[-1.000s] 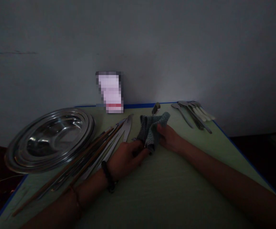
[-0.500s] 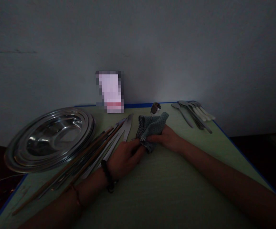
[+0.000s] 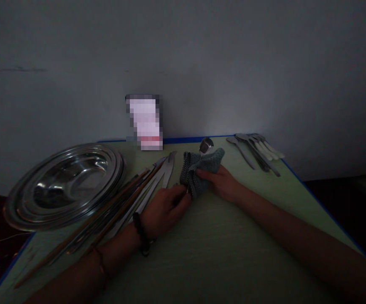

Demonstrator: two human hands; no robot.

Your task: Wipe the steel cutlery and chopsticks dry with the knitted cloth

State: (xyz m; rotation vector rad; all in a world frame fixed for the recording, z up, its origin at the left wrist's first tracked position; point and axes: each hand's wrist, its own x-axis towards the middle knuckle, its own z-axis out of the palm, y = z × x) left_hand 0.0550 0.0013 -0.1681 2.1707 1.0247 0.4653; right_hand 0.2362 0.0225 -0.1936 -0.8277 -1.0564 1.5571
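Observation:
Over the middle of the table, my right hand (image 3: 222, 183) is closed on a grey-green knitted cloth (image 3: 206, 171), its thumb lying across the near fold. The cloth wraps a metal spoon (image 3: 206, 145), whose shiny bowl sticks out at the far side. My left hand (image 3: 167, 207) pinches the spoon's handle end at the cloth's near edge; a small bit of metal shows by the fingertips. Most of the handle is hidden in the cloth. Just left of my left hand lie table knives (image 3: 168, 169), beside chopsticks (image 3: 116, 207).
Stacked steel plates (image 3: 12, 209) occupy the table's left side. Several spoons (image 3: 244, 154), some with white handles, lie at the back right. A lit phone (image 3: 146, 122), its screen blurred, leans on the wall. Blue edging (image 3: 324, 207) borders the green table (image 3: 202, 261).
The cloth and my right thumb have shifted slightly up the spoon, away from my left hand. The spoon's bowl has turned a little. My left hand keeps nearly the same place.

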